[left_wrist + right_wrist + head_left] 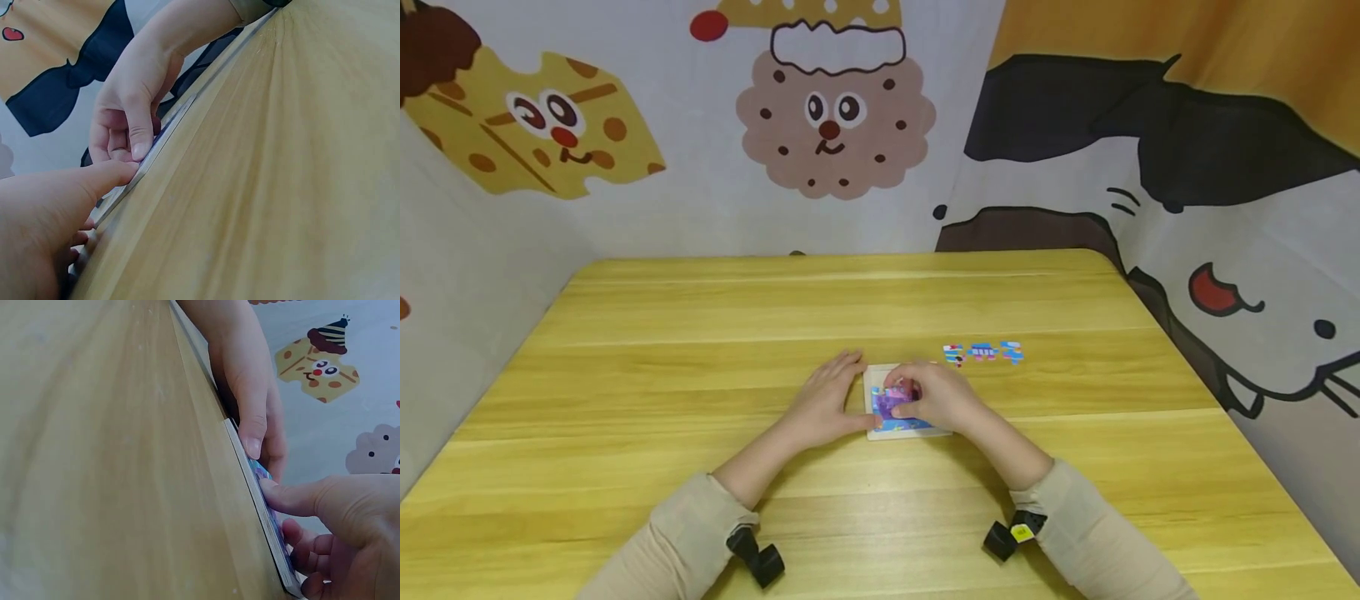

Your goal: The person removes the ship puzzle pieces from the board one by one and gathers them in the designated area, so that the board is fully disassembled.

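A small jigsaw puzzle board with a pale frame lies flat on the table, its lower part filled with blue and purple picture pieces. My left hand rests along its left side, fingers extended by the far corner and thumb on the near left part. Over the right side, my right hand bends its thumb and fingers round a purple puzzle piece at the picture's surface. In the right wrist view, the right thumb lies on the picture close to the left thumb. The right hand hides the board's right part.
Several loose puzzle pieces lie in a row beyond the board, to the right. The wooden table reaches back to a cartoon-printed curtain. Black wrist devices sit at both sleeves.
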